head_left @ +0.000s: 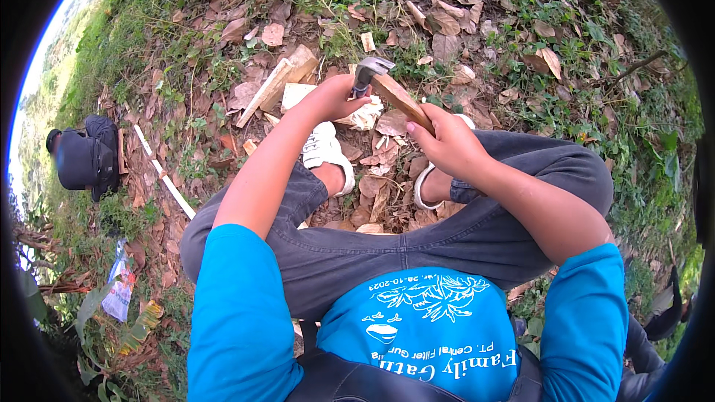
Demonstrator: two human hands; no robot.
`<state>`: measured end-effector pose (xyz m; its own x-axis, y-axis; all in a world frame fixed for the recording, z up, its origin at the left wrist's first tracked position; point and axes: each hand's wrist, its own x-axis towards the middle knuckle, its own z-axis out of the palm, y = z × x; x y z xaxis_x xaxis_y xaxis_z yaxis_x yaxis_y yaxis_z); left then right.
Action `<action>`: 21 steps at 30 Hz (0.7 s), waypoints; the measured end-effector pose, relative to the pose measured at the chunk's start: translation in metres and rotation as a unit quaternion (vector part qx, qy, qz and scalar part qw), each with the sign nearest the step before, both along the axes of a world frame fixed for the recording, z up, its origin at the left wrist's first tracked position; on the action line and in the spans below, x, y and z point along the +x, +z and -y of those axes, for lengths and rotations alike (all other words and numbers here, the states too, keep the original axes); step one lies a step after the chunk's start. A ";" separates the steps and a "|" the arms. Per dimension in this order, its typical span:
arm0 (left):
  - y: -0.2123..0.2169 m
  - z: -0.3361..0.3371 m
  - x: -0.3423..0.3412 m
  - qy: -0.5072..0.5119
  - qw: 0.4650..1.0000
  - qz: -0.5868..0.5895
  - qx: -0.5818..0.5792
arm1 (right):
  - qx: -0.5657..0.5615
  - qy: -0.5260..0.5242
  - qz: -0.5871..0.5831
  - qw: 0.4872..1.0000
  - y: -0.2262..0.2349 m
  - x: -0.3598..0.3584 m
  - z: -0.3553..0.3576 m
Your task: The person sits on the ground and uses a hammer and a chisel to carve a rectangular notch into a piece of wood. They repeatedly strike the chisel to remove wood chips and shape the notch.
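Observation:
A hammer with a grey metal head [371, 69] and a brown wooden handle [398, 97] is raised over the leaf-strewn ground. My right hand [445, 140] is closed around the lower end of the handle. My left hand [337, 97] rests on a pale piece of wood [302, 94] just under the hammer head, its fingers curled near the head. I sit crouched, with both knees in grey trousers and white sandals [326, 150] below my hands.
Cut wooden blocks [277, 82] lie beyond my left hand. A thin white stick [165, 179] runs along the ground at left. A dark bag [86, 156] sits at the far left, a plastic wrapper [119, 294] below it. Dry leaves and grass cover the ground.

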<state>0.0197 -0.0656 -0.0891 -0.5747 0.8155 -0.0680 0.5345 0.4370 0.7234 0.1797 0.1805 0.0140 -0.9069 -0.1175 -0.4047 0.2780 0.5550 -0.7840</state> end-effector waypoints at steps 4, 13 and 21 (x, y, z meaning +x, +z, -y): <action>0.006 -0.007 -0.002 -0.013 0.999 0.027 -0.028 | -0.120 -0.103 -0.209 0.965 0.050 -0.003 0.007; 0.001 -0.029 0.000 -0.041 0.999 0.012 -0.032 | 0.002 -0.096 -0.213 0.972 -0.017 0.039 0.025; 0.005 -0.009 0.000 -0.028 0.997 0.012 -0.071 | -0.327 -0.205 -0.304 0.871 0.119 0.039 0.051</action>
<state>0.0201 -0.0567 -0.0839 -0.5249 0.8280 -0.1975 0.5450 0.5051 0.6693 0.2183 0.1290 0.1333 -0.9504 0.2415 0.1959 -0.2282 -0.1133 -0.9670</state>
